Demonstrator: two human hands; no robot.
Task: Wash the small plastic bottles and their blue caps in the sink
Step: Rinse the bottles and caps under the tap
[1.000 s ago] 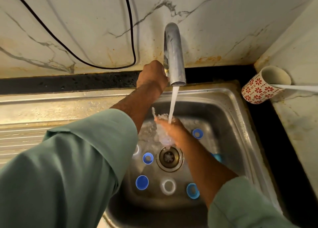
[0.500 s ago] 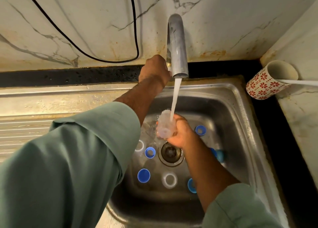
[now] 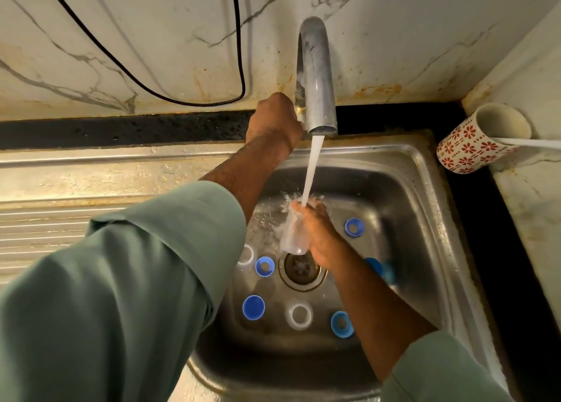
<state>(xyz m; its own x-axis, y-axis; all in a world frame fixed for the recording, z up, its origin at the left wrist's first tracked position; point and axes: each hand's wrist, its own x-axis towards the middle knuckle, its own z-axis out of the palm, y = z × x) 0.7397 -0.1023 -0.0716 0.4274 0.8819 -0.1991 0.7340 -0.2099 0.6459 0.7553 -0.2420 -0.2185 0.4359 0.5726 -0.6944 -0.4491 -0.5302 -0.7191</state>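
A clear bottle [image 3: 294, 234] is gripped by the right hand [image 3: 318, 234] under running water. The tap's base, seemingly its handle, is clasped by the left hand [image 3: 273, 122].

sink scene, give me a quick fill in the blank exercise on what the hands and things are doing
1. The right hand holds a clear bottle under the running ____.
2. The left hand is at the base of the ____.
3. The loose caps lying in the sink are coloured ____.
4. The patterned mug to the right of the sink lies on its ____.

Missing words: water; tap; blue; side
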